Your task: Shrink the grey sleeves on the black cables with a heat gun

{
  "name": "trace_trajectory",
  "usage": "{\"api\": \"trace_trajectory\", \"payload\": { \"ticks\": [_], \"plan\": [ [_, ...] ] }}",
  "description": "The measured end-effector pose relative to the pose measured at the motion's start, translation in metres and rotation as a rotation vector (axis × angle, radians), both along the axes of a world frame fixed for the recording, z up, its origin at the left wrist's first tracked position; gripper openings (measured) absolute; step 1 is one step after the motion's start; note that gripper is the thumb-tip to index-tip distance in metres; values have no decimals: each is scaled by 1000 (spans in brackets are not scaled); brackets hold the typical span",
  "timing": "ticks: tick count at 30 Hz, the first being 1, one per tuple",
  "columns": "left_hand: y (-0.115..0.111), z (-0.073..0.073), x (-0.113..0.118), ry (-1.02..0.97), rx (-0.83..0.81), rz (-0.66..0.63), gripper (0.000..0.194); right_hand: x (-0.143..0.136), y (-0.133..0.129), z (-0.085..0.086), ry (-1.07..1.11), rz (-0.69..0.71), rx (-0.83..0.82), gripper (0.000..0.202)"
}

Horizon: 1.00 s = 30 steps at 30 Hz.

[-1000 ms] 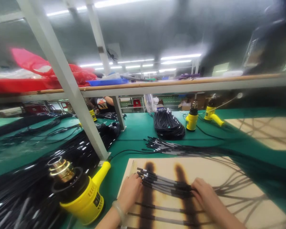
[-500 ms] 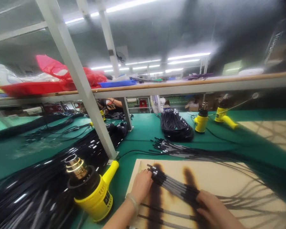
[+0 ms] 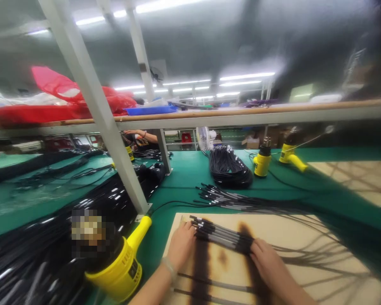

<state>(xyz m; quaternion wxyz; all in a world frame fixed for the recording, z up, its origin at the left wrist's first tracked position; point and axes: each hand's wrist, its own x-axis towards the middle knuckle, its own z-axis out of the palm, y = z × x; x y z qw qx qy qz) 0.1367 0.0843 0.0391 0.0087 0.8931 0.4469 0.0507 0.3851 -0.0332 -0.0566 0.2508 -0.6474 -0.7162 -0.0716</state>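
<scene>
Centrally, low in the frame, a flat row of thin black-and-grey cables (image 3: 224,234), too crowded to count, sits over a pale board (image 3: 269,228) with two dark scorched bands. The right hand (image 3: 265,256) is clamped on the row's right end; the left hand (image 3: 181,242) touches its left tips, its grip unclear. Two loose cables (image 3: 231,287) lie below. One rounded yellow heat gun (image 3: 116,271) stands lower left.

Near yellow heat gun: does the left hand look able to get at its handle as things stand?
Probably yes: the handle sticks out on the side toward the left hand, and nothing seems to stand between them. The hand would likely first have to leave the cable ends at its fingertips.
</scene>
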Motion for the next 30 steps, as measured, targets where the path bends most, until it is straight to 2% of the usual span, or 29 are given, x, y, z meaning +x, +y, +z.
{"api": "trace_trajectory", "payload": {
  "ticks": [4, 6, 10, 15, 20, 23, 26, 28, 30],
  "plan": [
    [-2, -1, -7, 43, 67, -36, 14, -6, -15, 18, 273, 59, -62, 26],
    [-3, -2, -9, 62, 72, -57, 18, -8, -20, 23, 331, 80, -79, 29],
    [-5, -4, -13, 53, 71, -80, 22, -9, -23, 24, 359, 120, -93, 18],
    [-5, -2, -18, 2, 52, -48, 23, 0, -26, 23, 324, 51, 28, 38],
    [0, 6, -5, -80, 83, -29, 27, 17, -38, 14, 309, -79, 79, 12],
    [5, 12, 9, -74, 104, 29, 27, 27, -44, 3, 238, -148, 81, 16],
    [7, 14, 19, -70, 201, 98, 27, 33, -46, -5, 138, -198, 62, 19],
    [5, 11, 21, -64, 199, 78, 30, 33, -46, -6, 79, -200, 40, 18],
    [2, 8, 20, -20, 102, 5, 28, 28, -45, -2, 55, -171, 9, 19]
  ]
}}
